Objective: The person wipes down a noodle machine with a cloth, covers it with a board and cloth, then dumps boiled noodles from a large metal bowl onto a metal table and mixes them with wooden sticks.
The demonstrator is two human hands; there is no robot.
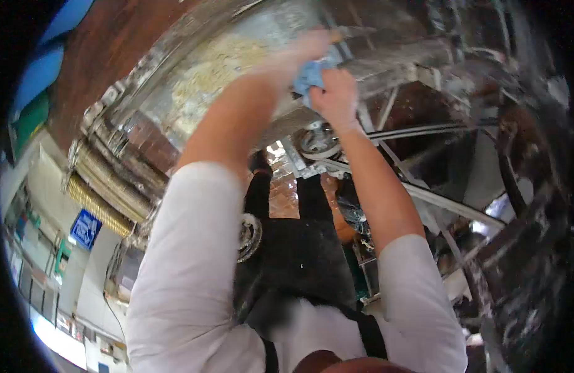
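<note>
My right hand [338, 98] is closed on a crumpled blue cloth [310, 76], over the near edge of a dusty machine bed. Just beyond it, my left hand [310, 48] reaches across the metal surface. Motion smears its fingers. A small orange-brown piece [334, 36] shows at its fingertips, too blurred to name. Left of my hands, pale yellowish crumbly residue [222, 65] is spread over the grey metal bed [271, 28].
Ribbed metal rollers [100, 193] stand at the left. A pulley wheel [318, 144] and metal frame bars [442, 202] lie below and right of my hands. Tiled floor [283, 196] shows by my legs. A blue sign [86, 229] is at far left.
</note>
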